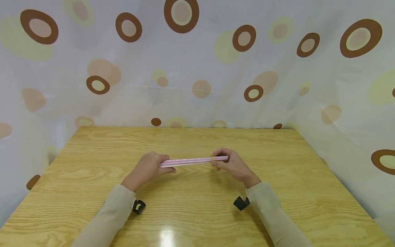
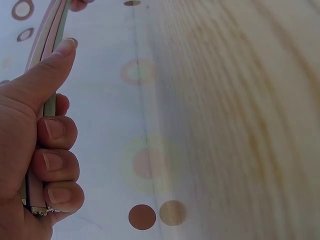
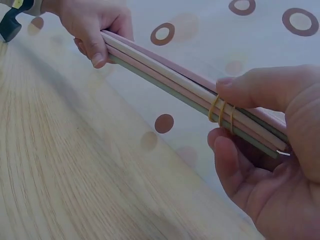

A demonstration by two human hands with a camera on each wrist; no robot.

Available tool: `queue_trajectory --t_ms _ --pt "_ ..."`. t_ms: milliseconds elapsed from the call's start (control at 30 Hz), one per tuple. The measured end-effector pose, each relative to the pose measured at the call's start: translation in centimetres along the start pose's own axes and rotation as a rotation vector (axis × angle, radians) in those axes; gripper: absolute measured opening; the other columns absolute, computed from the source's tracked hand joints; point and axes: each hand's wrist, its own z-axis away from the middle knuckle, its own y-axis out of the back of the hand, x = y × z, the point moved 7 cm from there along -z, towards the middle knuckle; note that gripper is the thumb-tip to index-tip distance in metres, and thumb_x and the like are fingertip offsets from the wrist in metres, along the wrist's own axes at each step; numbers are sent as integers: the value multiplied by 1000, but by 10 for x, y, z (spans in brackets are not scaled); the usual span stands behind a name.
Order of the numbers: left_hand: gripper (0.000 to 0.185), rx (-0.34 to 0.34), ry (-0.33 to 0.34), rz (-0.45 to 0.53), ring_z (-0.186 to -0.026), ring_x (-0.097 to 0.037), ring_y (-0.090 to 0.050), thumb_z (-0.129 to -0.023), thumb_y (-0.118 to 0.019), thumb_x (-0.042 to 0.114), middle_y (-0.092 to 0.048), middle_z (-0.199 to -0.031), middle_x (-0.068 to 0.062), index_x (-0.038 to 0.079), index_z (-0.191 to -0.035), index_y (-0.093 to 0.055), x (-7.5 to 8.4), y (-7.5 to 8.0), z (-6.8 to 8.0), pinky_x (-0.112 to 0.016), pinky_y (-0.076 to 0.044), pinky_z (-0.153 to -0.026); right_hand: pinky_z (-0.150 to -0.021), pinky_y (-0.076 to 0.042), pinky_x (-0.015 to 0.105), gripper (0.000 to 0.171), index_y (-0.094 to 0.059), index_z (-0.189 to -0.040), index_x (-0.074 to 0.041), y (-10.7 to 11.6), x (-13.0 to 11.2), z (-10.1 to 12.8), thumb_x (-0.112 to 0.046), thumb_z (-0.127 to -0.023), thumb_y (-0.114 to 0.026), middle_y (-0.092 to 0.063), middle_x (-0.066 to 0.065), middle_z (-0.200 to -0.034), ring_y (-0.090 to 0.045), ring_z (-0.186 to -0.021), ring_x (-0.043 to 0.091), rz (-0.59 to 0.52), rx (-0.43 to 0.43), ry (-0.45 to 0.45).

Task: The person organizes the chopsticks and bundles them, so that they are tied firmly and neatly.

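Observation:
A bundle of long thin pink, white and green sticks (image 1: 191,161) is held roughly level above the table, between both hands. Around its left end my left hand (image 1: 147,168) curls its fingers, with the thumb laid along the sticks (image 2: 56,35) in the left wrist view. Near the other end, my right hand (image 1: 232,165) grips the bundle between thumb and fingers. A yellow rubber band (image 3: 220,113) wraps the sticks in several turns, right by the right thumb and fingertips. What kind of sticks they are cannot be told.
Below the hands spreads a wood-grain table (image 1: 185,206). A pale sheet with brown and yellow circles (image 1: 185,61) hangs behind it and along both sides. Dark devices (image 1: 241,203) are worn at both wrists.

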Motion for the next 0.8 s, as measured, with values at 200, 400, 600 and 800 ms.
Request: queue_trajectory --t_ms 200,400,600,800 --pt "32 -17 31 -5 -48 -3 -32 -76 -77 40 -41 -53 10 17 -69 -56 -4 -2 1 -20 -28 -48 -73 -53 36 20 -54 -109 6 1 -2 -1 -8 -96 -58 -60 5 -95 -61 -81 27 57 -23 49" --pt "31 3 21 -15 -48 -2 -31 -75 -79 39 -41 -52 11 17 -69 -57 -5 0 0 -20 -27 -47 -75 -53 39 23 -53 -114 6 2 -5 -2 -8 -96 -57 -60 11 -99 -64 -87 24 83 -36 78" --pt "32 31 24 -5 -47 -3 -32 -74 -80 39 -41 -53 11 16 -69 -57 -4 3 0 -20 -27 -47 -72 -54 40 19 -56 -112 4 6 -10 0 -6 -96 -57 -59 26 -100 -64 -83 29 161 -8 91" --pt "33 95 4 11 -46 0 -31 -72 -82 38 -46 -53 12 17 -68 -57 -2 6 1 -19 -27 -46 -76 -55 40 19 -58 -110 5 6 -13 0 -8 -96 -58 -61 28 -98 -67 -82 22 168 -16 104"
